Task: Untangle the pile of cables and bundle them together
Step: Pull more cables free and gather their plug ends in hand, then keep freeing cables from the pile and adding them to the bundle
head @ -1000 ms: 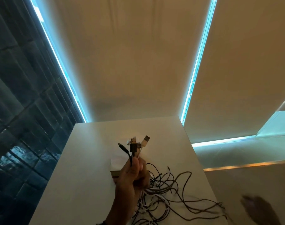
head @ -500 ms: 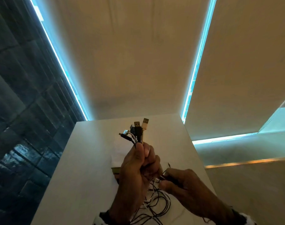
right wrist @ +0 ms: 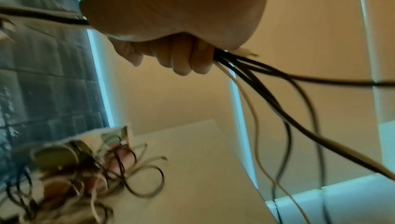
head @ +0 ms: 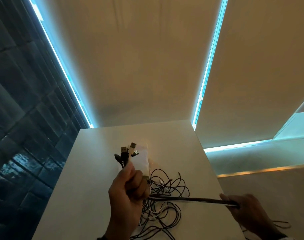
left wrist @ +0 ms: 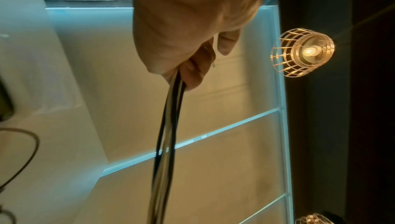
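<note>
Head view: the task looks partly done. The left hand [head: 128, 189] holds a fist round the plug ends [head: 126, 152], which stand up together at 12 o'clock of it, at least 4 connectors lined up side by side. From that fist a straightened run of cables [head: 191, 199] stretches toward 3 o'clock into the right hand [head: 241, 205], whose fingers are curled round it. The remaining loops [head: 166, 193] lie loose and crossed on the white bench [head: 95, 170], between and below the 2 hands, with a few strands trailing toward 5 o'clock. I judge the ends are gathered, the lengths are only part combed out, and no tie or wrap shows yet. A pale packet [head: 144, 160] lies on the bench just behind the plugs.

Left wrist view: the left hand [left wrist: 192, 33] is closed tight on a flat group of dark and light cables [left wrist: 169, 126] that leave it toward 6 o'clock. A caged lamp [left wrist: 302, 54] glows at 3 o'clock.

Right wrist view: the right hand [right wrist: 171, 25] is closed on the bundle; strands [right wrist: 267, 92] fan out of it toward 4 o'clock, 1 white among several dark. The blurred tangle [right wrist: 85, 168] sits on the bench at 7 o'clock.
</note>
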Available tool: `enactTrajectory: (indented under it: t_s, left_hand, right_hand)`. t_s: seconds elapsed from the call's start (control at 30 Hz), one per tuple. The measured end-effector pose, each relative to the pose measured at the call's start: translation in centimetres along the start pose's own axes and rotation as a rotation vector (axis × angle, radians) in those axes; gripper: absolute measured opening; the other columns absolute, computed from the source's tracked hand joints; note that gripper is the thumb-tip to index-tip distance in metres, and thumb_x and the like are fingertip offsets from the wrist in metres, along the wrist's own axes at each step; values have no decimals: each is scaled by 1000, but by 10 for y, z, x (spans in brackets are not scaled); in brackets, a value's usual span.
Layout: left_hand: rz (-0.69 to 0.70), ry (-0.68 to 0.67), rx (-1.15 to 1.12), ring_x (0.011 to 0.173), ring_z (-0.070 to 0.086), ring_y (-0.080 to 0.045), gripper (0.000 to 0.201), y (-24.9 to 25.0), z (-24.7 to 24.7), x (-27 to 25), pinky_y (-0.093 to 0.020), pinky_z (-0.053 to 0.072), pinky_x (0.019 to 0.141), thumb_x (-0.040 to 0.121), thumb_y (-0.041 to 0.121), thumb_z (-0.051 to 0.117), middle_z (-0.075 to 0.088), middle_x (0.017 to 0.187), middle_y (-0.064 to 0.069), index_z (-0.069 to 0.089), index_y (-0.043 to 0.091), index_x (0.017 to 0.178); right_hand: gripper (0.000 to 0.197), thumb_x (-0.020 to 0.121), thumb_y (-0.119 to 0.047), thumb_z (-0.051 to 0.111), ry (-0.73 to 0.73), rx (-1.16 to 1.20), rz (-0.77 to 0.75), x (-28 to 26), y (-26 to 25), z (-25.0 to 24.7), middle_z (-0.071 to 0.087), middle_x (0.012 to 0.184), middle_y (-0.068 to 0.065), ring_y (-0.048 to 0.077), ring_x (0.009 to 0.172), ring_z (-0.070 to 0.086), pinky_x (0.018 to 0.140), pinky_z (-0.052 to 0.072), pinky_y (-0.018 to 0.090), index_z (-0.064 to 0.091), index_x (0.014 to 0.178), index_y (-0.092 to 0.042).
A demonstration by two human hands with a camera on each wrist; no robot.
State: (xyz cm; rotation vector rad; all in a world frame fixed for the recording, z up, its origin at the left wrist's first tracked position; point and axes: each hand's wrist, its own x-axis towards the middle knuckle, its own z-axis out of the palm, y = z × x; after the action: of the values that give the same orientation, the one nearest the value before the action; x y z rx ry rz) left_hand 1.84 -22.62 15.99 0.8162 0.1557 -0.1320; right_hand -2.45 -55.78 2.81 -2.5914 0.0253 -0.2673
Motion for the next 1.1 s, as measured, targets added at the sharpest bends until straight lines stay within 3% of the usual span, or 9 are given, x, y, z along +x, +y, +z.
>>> enactTrajectory:
  t_s: [0.13,0.3,0.4,0.47,0.53,0.63,0.77,0.97,1.1]
  left_hand:
    - [-79,118,-56,47,3,-14,31,-21,-9,6,-29,10,45,84,18,53,16,45,6,35,20,59]
    - [-231,86,-73,43,9,-12,42,-45,-21,9,-31,13,45,89,19,50,15,46,3,19,19,62]
    - [-246,48,-61,51,10,-15,42,-43,-24,16,-33,14,52,93,22,48,14,54,0,23,18,60]
    - [-247,36,-69,53,12,-15,41,-41,-21,17,-34,15,55,94,24,47,13,58,-1,27,17,59]
    - [-257,32,-111,52,16,-15,41,-44,-17,18,-33,19,54,94,26,46,13,59,-1,30,16,58]
    - [-234,26,-167,51,20,-15,42,-47,-7,18,-32,26,52,96,28,44,15,59,0,32,16,58]
    - [-149,43,-112,48,26,-14,42,-37,-6,19,-31,29,51,95,28,45,22,57,-1,37,16,56]
    - [-58,-134,-69,48,23,-15,35,-28,-17,16,-31,33,46,94,28,51,19,59,-2,33,14,67]
    - [-26,-142,-80,49,24,-14,34,-28,-9,14,-29,34,47,93,24,51,22,58,1,33,16,65]
  right_hand:
    - [52,90,-67,40,-151,-228,250,-19,26,20,52,43,-9,0,48,58,44,34,14,70,69,-31]
    - [25,74,-76,48,-731,-228,358,-22,45,37,56,51,-32,-17,69,58,65,37,10,62,62,-58]
    - [135,29,-103,11,-825,-232,241,-13,38,29,59,129,1,9,122,52,92,36,19,58,130,-26]
    - [121,52,-101,25,-817,-216,189,4,-9,14,35,143,-6,11,134,31,111,28,26,29,147,-28]
    - [90,74,-83,45,-551,-34,-28,18,-66,19,25,139,-21,-1,132,21,115,21,23,24,147,-34]
    - [72,80,-83,27,-360,287,-169,16,-150,46,43,132,-19,0,124,39,106,34,24,40,135,-39]
    - [46,69,-90,30,-355,589,-3,6,-182,66,63,97,-16,6,91,62,85,50,28,48,100,-62]
    - [36,91,-46,55,-781,1167,51,28,-178,27,40,51,-9,6,41,32,40,28,18,62,78,-14]
    - [43,88,-56,58,-857,1072,27,39,-167,24,46,47,-12,5,37,34,38,26,18,59,64,-19]
